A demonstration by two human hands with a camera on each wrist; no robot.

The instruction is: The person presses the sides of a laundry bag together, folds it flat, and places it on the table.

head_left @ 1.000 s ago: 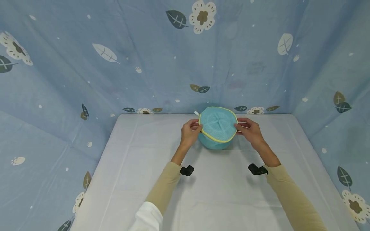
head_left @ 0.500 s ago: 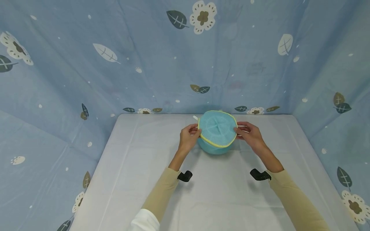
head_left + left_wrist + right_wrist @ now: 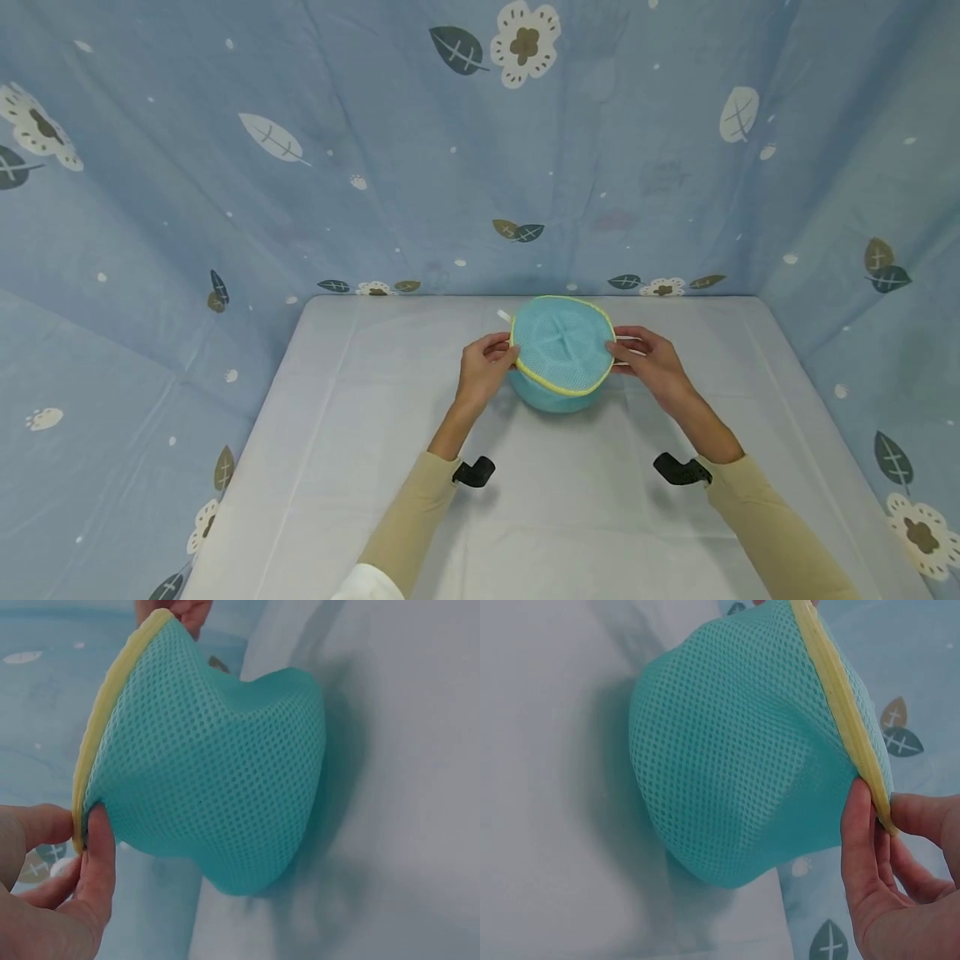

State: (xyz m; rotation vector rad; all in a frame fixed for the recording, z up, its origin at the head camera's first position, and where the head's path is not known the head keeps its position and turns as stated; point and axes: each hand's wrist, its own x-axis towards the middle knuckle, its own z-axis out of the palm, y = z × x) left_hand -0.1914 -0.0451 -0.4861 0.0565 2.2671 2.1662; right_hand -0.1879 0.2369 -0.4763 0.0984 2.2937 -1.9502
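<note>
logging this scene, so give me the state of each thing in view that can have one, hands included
Blue mesh bag: bulging, sides dented; contact with the table unclear
Yellow edging: pinched at opposite sides
White tab: sticking out from the edging
Left hand: pinching the edging
Right hand: pinching the edging
White table cover: lightly creased
Blue patterned curtain: hanging, softly folded

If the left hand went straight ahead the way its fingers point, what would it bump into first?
The turquoise mesh bag, whose yellow rim the left hand is pinching; beyond it, depth is hard to judge.
</note>
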